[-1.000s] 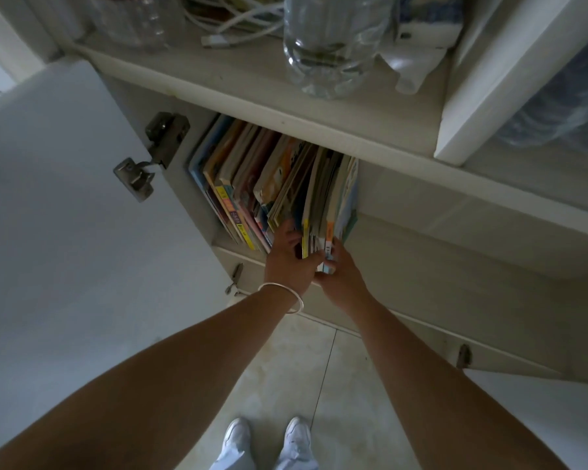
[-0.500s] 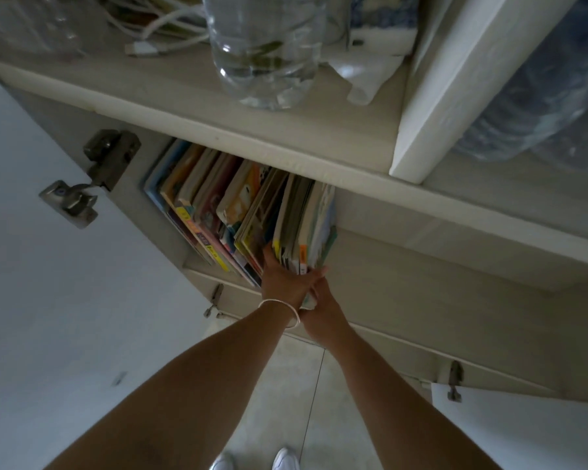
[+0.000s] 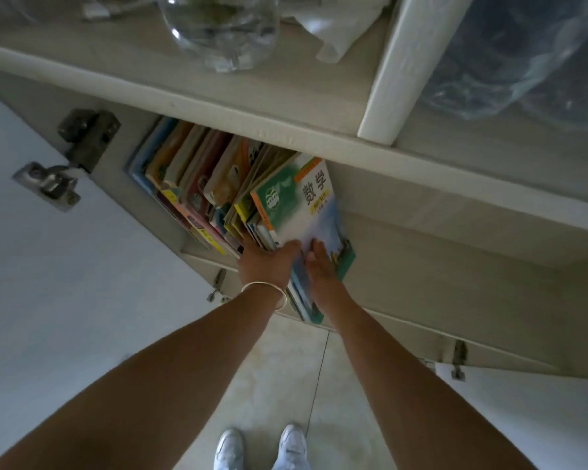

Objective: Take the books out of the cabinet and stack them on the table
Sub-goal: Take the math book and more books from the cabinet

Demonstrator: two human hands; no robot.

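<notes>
Sliding a bundle out now. Far left, the door [image 3: 48, 266] hangs open on its hinge [image 3: 78, 144], and the row of books [image 3: 197, 184] leans in the cabinet [image 3: 421, 252], pressed to its left wall. My left hand [image 3: 267, 262], bracelet [image 3: 269, 290] on the wrist, has its thumb over the near edge of the bundle; the fingers are tucked between the books, so I can't tell how they curl. Half a second ago the rightmost books stood upright in the row; now they've tipped and come forward past the shelf edge, the green maths book [image 3: 296, 205] showing its cover on the right side. My right hand [image 3: 321, 269] lies against that cover, fingers fairly straight, steadying it. So the first batch is nearly free, I'd say; the rest of the row hasn't been drawn out. No table in sight from here.
</notes>
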